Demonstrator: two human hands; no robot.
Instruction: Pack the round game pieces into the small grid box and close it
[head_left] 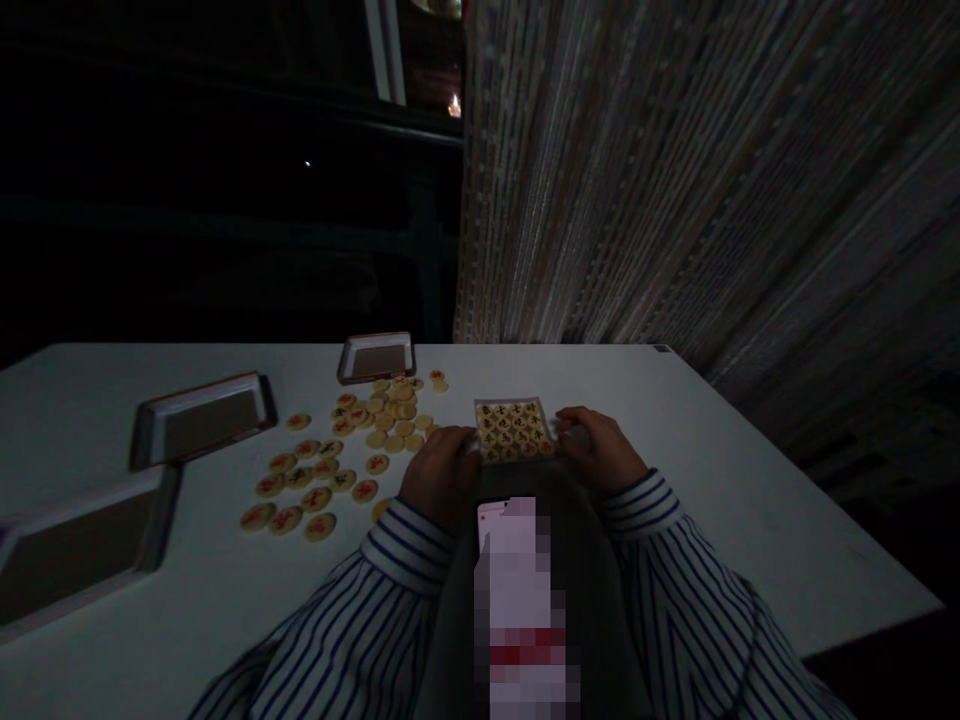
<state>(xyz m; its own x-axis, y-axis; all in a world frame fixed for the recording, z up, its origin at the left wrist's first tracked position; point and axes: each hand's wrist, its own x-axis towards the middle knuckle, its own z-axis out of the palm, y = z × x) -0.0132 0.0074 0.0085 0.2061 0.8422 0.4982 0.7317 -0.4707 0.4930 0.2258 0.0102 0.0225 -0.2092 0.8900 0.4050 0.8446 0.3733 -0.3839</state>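
A small square tray (513, 403) filled with round wooden game discs sits on the white table (712, 470) right in front of me. My left hand (439, 478) grips its left edge with curled fingers. My right hand (596, 448) holds its right edge the same way. Several loose discs (330, 465) with red and black marks lie scattered to the left of the tray.
Three empty dark-rimmed trays stand on the left: one near the back (376, 356), one further left (202, 418), one at the left edge (79, 545). A phone (510, 540) hangs at my chest. A curtain (697, 180) hangs behind the table.
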